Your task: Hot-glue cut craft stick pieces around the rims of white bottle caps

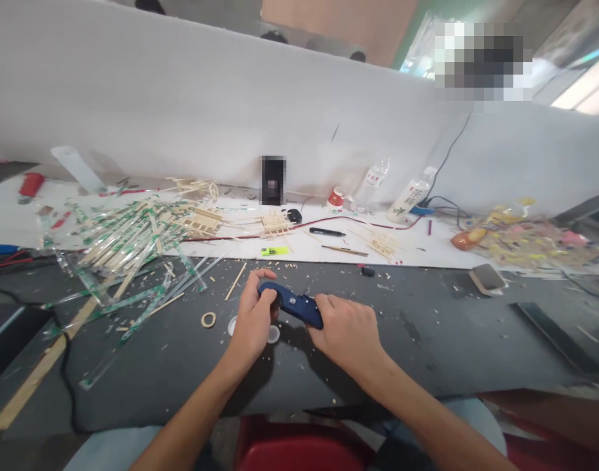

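Both my hands hold a dark blue utility knife (293, 302) above the grey tabletop. My left hand (256, 311) is closed around its left end, with the thumb on top. At the other end my right hand (346, 327) grips it, knuckles up. A round screw shows on the knife's side; I see no blade. Below my left hand lie a small white round lid (273, 334) and another white round piece, partly hidden behind the hand. A wooden ring (208, 319) lies to their left, and a thin wooden stick (235, 281) is farther back.
Plastic-wrapped wooden strips (127, 239) are heaped at left, beside a long wooden strip (39, 379). Small wooden frames (274, 224), a black pen (327, 231), bottles (373, 186) and a phone (273, 180) stand or lie along the back. A black bar (554, 335) is at right.
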Demonstrator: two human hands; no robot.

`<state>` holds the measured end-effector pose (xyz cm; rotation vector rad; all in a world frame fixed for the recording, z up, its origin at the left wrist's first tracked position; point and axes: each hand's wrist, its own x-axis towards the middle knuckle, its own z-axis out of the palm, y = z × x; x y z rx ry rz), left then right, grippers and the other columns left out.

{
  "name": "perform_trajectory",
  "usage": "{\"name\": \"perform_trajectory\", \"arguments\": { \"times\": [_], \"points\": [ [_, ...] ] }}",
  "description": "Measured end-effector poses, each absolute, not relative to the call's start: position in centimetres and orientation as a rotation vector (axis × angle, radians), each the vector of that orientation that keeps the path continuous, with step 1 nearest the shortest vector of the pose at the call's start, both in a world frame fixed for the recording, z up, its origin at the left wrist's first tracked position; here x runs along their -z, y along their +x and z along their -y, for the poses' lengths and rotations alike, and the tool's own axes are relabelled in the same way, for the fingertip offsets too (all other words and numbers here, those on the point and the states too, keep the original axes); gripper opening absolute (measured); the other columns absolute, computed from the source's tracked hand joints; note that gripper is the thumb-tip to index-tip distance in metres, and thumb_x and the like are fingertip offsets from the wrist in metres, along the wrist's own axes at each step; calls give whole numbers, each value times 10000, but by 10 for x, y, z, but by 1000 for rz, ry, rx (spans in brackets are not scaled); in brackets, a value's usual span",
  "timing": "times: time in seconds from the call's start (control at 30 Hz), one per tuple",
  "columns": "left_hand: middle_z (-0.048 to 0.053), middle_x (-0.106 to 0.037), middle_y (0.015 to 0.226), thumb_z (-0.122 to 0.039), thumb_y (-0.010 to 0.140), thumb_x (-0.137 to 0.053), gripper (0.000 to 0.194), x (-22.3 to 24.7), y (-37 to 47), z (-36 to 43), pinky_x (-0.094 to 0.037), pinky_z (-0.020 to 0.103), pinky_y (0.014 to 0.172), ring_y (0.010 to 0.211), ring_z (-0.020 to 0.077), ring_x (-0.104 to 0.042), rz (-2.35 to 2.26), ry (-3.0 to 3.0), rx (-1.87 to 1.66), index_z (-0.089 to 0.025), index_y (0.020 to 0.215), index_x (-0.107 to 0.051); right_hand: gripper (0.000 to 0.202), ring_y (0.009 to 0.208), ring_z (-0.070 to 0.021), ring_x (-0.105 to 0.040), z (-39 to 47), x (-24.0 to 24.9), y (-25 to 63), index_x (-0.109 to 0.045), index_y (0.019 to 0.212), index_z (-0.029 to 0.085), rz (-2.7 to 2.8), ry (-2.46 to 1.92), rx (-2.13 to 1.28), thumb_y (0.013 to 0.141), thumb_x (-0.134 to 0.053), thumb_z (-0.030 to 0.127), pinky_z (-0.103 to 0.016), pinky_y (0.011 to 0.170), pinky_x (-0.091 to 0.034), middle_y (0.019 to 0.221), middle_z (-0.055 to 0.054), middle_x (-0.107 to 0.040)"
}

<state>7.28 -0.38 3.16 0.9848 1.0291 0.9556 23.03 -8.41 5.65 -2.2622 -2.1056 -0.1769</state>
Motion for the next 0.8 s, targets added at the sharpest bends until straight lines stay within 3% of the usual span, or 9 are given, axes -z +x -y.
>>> {"name": "perform_trajectory", "arguments": {
  "times": [0.57, 0.8],
  "points": [
    [93, -707, 1239, -326, 1006, -694, 336, -22, 81, 4, -640, 431, 825, 989, 238, -728, -794, 674, -751, -178, 1305, -648, 151, 865, -266, -656, 89, -48, 267, -674, 880, 200, 1990, -2338, 478, 869, -720, 342, -379, 765, -322, 853, -53, -729],
    [98, -703, 1259, -333, 1010, -689, 328, -4, 76, -10, -639, 434, 834, 1007, 242, -728, -786, 491, -613, -175, 1295, -651, 333, 821, -266, -664, 94, -42, 294, -635, 804, 213, 1895, -2449, 489, 941, -652, 516, -366, 735, -324, 802, -44, -714]
  ]
}}
